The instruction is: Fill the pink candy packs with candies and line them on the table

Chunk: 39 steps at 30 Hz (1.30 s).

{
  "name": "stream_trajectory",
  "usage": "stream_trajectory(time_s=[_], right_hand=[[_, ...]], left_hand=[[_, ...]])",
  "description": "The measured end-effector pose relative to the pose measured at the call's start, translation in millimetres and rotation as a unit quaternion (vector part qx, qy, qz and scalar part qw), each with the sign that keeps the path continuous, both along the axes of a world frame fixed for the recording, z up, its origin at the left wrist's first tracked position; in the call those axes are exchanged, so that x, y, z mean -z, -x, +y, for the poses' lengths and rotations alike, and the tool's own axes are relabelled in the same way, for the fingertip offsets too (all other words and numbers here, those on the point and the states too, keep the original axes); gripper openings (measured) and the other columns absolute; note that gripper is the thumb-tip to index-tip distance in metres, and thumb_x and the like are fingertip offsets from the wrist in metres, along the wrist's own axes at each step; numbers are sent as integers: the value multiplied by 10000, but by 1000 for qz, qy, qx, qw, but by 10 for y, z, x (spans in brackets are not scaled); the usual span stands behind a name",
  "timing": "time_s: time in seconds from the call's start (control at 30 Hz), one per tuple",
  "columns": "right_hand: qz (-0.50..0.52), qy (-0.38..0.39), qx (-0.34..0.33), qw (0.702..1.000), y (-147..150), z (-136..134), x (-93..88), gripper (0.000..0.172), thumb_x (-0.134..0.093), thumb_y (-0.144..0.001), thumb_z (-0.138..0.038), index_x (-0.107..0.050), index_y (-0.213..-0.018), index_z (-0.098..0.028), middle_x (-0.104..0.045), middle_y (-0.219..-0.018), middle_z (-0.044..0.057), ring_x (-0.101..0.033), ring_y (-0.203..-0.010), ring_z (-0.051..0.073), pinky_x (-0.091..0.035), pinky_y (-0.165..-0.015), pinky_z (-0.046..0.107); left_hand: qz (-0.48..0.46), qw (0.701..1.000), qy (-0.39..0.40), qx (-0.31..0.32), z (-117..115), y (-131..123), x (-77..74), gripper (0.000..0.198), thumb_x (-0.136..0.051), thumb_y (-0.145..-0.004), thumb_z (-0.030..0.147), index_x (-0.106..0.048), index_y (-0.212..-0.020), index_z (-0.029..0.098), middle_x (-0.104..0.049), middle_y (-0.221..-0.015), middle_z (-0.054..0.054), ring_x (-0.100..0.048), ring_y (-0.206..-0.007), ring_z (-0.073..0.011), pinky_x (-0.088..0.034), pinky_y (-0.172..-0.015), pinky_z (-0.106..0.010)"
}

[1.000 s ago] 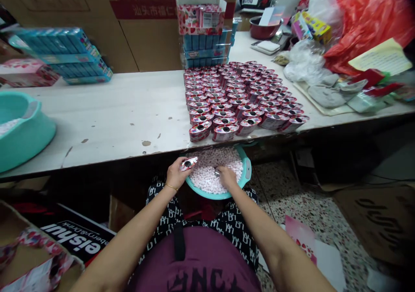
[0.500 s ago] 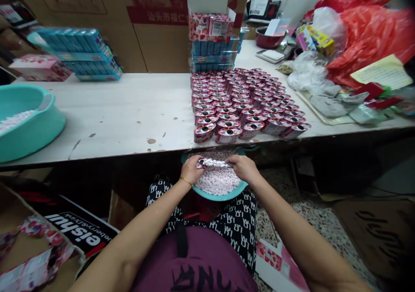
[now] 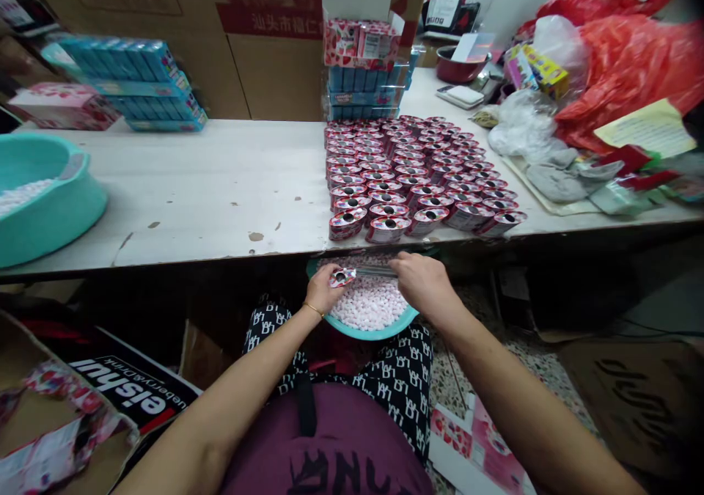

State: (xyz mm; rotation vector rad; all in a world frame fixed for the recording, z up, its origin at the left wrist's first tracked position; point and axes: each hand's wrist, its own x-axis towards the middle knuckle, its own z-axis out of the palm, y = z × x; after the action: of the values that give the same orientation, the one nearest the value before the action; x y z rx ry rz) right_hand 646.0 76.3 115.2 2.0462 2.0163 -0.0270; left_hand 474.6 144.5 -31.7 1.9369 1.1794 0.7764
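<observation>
My left hand is closed around a small red-and-white printed carton with a dark round hole in its top. In my right hand is a narrow metal scoop, its tip touching or very close to the carton. No candies show along the scoop. Both hands are over a turquoise basin between my knees, filled with small white candies. On the table just beyond stand rows of similar cartons, holes facing up.
A second turquoise basin with white pieces sits at the left of the white table. Blue packs and stacked display boxes stand at the back. Red plastic bags lie right. An open cardboard box is lower left.
The row of white candies lying on the scoop has gone from it. My right hand has turned and risen slightly, while my left hand keeps the carton in nearly the same place.
</observation>
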Motion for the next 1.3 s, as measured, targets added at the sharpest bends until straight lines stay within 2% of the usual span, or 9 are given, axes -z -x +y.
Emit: stream_trajectory(time_s=[0.1,0.27,0.57,0.8,1.0,1.13,1.2,1.3], right_hand=[[-20,-9,15,1000,-98,-60,31,259,-378,-784,-130,-619,-837,-206,-608,-836,55,-571,-740,152,-339,-552,248],[-27,-18,-14,999,-36,-81,97,236,-388,-790,-131,-620,-793,-178,-608,-823,79,-560,-755,174,-320,-562,270],[-32,-56,-49,997,103,-78,-17,199,-412,-798,-137,-610,-791,-150,-597,-811,92,-531,-757,199,-295,-596,304],[-39,-97,-59,993,126,-133,-40,168,-425,-786,-116,-591,-770,-139,-578,-771,92,-512,-734,196,-271,-599,319],[-40,-110,-81,990,208,-149,-5,166,-428,-781,-108,-591,-793,-135,-574,-766,94,-506,-721,197,-270,-595,321],[-27,-118,-76,990,212,-146,-58,174,-436,-777,-107,-602,-808,-150,-581,-780,81,-508,-725,185,-284,-599,312],[-17,-143,-58,988,133,-185,-122,199,-441,-776,-108,-612,-858,-170,-583,-782,59,-510,-722,168,-298,-603,299],[12,-202,-26,979,-92,-316,-142,280,-448,-781,-130,-599,-1000,-218,-588,-789,23,-520,-710,143,-333,-610,266]], left_hand=[[-58,998,18,8,-9,6,40,309,-649,-627,248,-555,-911,173,-595,-869,-26,-560,-816,-158,-444,-755,-280],[-109,993,32,1,-37,-44,79,319,-652,-611,246,-550,-904,170,-575,-852,-18,-544,-801,-150,-436,-749,-274],[-170,981,78,-43,-43,-61,119,348,-649,-564,191,-534,-892,171,-547,-833,4,-528,-793,-137,-428,-745,-257],[-178,980,84,-34,-43,-95,109,360,-651,-563,194,-531,-902,169,-549,-836,3,-530,-787,-136,-429,-741,-260],[-153,987,47,-25,-62,-132,59,318,-657,-608,262,-540,-888,168,-576,-833,-3,-549,-779,-134,-437,-730,-255],[-118,992,43,-29,-123,-90,-80,304,-652,-633,296,-546,-889,171,-595,-823,-6,-561,-766,-136,-446,-716,-256],[-99,994,38,-31,-109,31,-255,306,-646,-647,292,-550,-914,176,-605,-844,-12,-569,-769,-140,-450,-708,-255],[-84,996,-2,-31,51,320,-619,317,-632,-675,308,-554,-956,184,-610,-887,-23,-573,-788,-141,-452,-719,-257]])
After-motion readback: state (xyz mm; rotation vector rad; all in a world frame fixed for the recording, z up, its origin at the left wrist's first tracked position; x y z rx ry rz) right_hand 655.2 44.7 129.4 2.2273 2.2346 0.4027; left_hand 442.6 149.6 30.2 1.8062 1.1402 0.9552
